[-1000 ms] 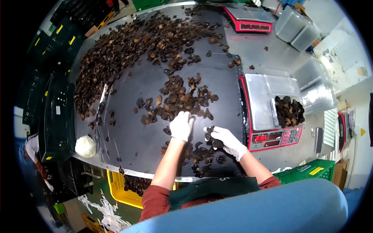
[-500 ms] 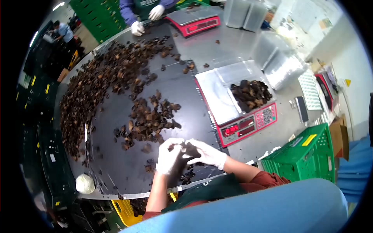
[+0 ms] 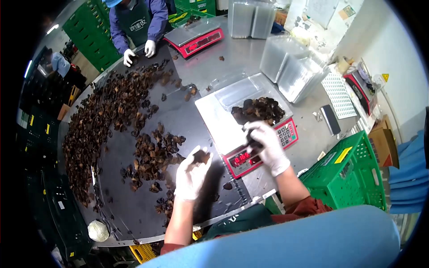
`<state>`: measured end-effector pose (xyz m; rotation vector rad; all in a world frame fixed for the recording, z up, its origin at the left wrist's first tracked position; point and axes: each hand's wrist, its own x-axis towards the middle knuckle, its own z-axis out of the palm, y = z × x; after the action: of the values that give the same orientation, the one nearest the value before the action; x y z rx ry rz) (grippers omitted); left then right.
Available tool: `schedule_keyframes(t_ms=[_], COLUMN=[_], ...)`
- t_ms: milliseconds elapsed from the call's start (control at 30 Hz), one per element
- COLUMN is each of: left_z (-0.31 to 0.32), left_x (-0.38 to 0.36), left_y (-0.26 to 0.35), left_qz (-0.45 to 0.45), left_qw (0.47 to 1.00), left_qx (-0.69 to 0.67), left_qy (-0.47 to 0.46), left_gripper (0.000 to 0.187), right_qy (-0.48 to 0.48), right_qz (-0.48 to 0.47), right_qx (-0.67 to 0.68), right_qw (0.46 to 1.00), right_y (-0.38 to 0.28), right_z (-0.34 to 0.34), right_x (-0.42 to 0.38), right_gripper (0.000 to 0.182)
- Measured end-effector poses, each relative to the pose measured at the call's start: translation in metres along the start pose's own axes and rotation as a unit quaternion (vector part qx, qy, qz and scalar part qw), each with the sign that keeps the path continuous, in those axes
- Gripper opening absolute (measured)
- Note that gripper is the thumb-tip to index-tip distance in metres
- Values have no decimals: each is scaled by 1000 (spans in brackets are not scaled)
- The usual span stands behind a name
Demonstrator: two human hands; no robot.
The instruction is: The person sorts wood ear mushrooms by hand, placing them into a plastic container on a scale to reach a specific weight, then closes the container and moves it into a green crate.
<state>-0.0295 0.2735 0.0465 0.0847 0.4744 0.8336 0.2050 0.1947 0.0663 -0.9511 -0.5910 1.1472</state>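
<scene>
My left hand (image 3: 191,178), in a white glove, is raised over the dark table mat, its curled fingers around a brown wood ear mushroom (image 3: 202,157). My gloved right hand (image 3: 271,149) is over the front of the red scale (image 3: 239,172), with a dark wood ear mushroom (image 3: 254,146) in its fingers. On the scale's plate lies a clear plastic tray (image 3: 223,99) with a heap of wood ears (image 3: 259,110) in it. The scale's red display is partly hidden by my right hand. A smaller pile of wood ears (image 3: 154,149) lies beyond my left hand.
A large wood ear heap (image 3: 107,107) covers the table's left side. A co-worker (image 3: 138,22) in white gloves stands at the far end, near a second red scale (image 3: 196,43). Stacked clear trays (image 3: 292,67) and a green crate (image 3: 346,174) are on the right.
My hands have moved apart: the right went up and right to the scale, holding a dark wood ear, while the left stayed over the mat. The view has shifted right.
</scene>
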Motion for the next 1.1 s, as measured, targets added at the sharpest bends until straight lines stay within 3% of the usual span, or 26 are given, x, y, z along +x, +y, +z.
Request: schedule_keyframes(t_ms=[133, 167, 200, 233, 267, 300, 367, 433, 500, 567, 600, 700, 767, 800, 867, 933, 1000, 1100], left_z=[45, 56, 68, 78, 83, 52, 73, 79, 75, 65, 65, 80, 50, 64, 57, 30, -6, -57], left_x=[42, 55, 67, 78, 89, 125, 118, 115, 114, 115, 110, 79, 65, 48, 23, 7, 3, -8], left_y=[-28, -37, -47, -57, -65, -78, -84, -88, -87, -79, -70, -51, -42, -38, -37, -37, -34, -15], left_qz=[84, 120, 121, 148, 173, 317, 351, 368, 372, 337, 352, 189, 120, 45, -109, -174, -108, -48], left_qw=[978, 948, 938, 893, 834, 668, 446, 362, 430, 590, 623, 856, 946, 958, 989, 981, 993, 999], left_qx=[172, 273, 315, 420, 520, 669, 823, 856, 821, 731, 693, 481, 293, 282, 93, -61, -35, -3], left_qy=[-80, -107, -82, -70, -57, -74, -22, -19, -45, -69, -86, -1, -69, -33, -29, -51, -19, 13], left_gripper=[33, 36, 38, 39, 40, 40, 39, 40, 41, 44, 43, 42, 44, 47, 46, 51, 43, 27], right_qy=[120, 119, 109, 99, 89, 60, 4, -5, 6, 19, 30, 23, -38, -86, -162, -289, -290, -290], right_qz=[-176, -217, -215, -212, -208, -196, -198, -203, -196, -180, -193, -147, -224, -266, -292, -259, -343, -327], right_qx=[-227, -289, -347, -405, -461, -493, -525, -519, -503, -457, -469, -344, -375, -386, -383, -415, -438, -396], right_qw=[950, 925, 906, 884, 858, 845, 827, 830, 842, 871, 862, 927, 899, 879, 861, 823, 779, 807], right_y=[-40, -45, -46, -47, -48, -54, -57, -61, -66, -68, -73, -84, -76, -68, -25, 7, 40, 10], right_z=[-41, -48, -53, -57, -60, -54, -55, -53, -62, -70, -69, -57, -38, -23, 0, 30, 44, 40], right_x=[45, 53, 60, 67, 72, 69, 72, 70, 72, 71, 68, 52, 40, 35, 26, 13, 1, 18], right_gripper=[22, 23, 25, 26, 28, 32, 34, 34, 32, 29, 25, 15, 15, 16, 25, 30, 34, 36])
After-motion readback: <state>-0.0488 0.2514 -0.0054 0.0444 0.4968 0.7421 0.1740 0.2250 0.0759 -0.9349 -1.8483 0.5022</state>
